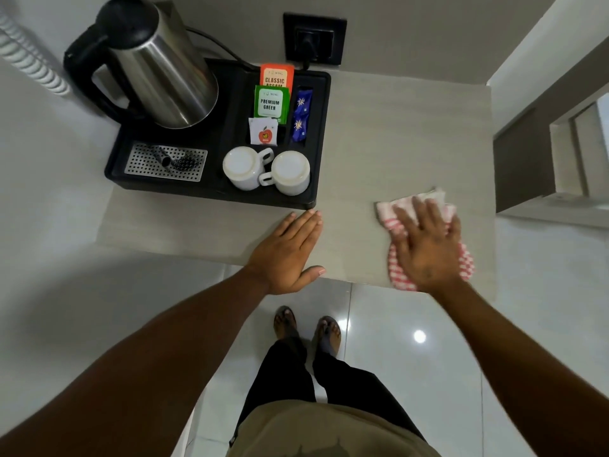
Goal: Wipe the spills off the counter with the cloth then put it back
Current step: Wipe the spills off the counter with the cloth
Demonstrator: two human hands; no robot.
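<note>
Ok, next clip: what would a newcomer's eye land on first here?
Probably the right hand pressed flat on the red-and-white checked cloth near the counter's right front edge, with the left hand resting flat beside it. Next, the steel kettle at the back left, on a black tray with two upturned white cups.

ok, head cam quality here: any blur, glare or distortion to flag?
Head view: right hand smeared with motion blur over the cloth; left hand sharp, flat on the counter. Glare spots on the floor tiles. Wide-angle bending at the edges: kettle leans, walls splay. Light soft and even.
</note>
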